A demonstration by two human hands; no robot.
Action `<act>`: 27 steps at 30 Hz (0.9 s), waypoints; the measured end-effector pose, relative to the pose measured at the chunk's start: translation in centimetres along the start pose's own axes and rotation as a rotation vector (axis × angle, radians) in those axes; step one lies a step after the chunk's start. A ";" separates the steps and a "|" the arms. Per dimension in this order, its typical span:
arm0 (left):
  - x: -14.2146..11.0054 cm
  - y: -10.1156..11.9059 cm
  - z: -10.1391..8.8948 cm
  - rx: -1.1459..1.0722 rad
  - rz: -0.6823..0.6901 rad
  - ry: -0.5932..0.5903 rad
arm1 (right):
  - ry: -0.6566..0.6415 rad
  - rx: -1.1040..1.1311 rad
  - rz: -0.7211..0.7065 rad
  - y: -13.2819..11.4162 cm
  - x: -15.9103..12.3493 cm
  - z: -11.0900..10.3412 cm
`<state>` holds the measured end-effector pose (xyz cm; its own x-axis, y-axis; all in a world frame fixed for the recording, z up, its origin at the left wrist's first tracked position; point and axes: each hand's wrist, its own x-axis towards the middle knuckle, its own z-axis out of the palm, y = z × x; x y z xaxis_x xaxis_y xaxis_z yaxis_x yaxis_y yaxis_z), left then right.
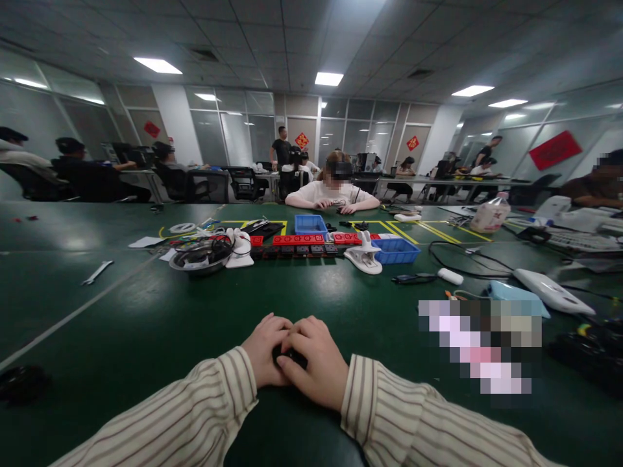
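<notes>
Far left: one wrench (98, 272) is laid flat, well apart from the clutter. Next, cables are gathered in one metal bowl (195, 266), presumably to keep them from spreading; beside it, one white clamp (240, 259) is stood. Nearer, the left hand (265, 350) is wrapped around one small black object (293, 356), low over the green tabletop (160, 318); contact with it cannot be told. One blue bin (311, 227) is set beyond. The right hand (316, 363) is closed over the same object, fingers lapped onto the left's, apparently for steadiness. Further right, a second white clamp (364, 259) and second blue bin (396, 254) are placed side by side, perhaps for easy reach.
</notes>
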<state>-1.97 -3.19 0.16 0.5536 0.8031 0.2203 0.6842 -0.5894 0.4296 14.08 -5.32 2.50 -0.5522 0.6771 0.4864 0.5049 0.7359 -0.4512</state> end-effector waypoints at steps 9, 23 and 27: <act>0.6 -1.5 0.1 -0.005 0.212 -0.099 | -0.016 0.204 -0.305 0.3 -0.1 -0.1; -0.6 1.7 0.8 0.137 -0.109 0.073 | 0.024 -0.230 0.137 -0.4 -0.1 0.0; -0.4 1.2 0.8 0.092 -0.101 0.036 | -0.027 -0.251 0.118 -0.4 0.0 -0.2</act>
<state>-0.95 -4.29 -0.07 0.4632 0.8606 0.2115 0.7775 -0.5092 0.3692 14.00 -5.65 2.82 -0.4959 0.7601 0.4199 0.7135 0.6323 -0.3019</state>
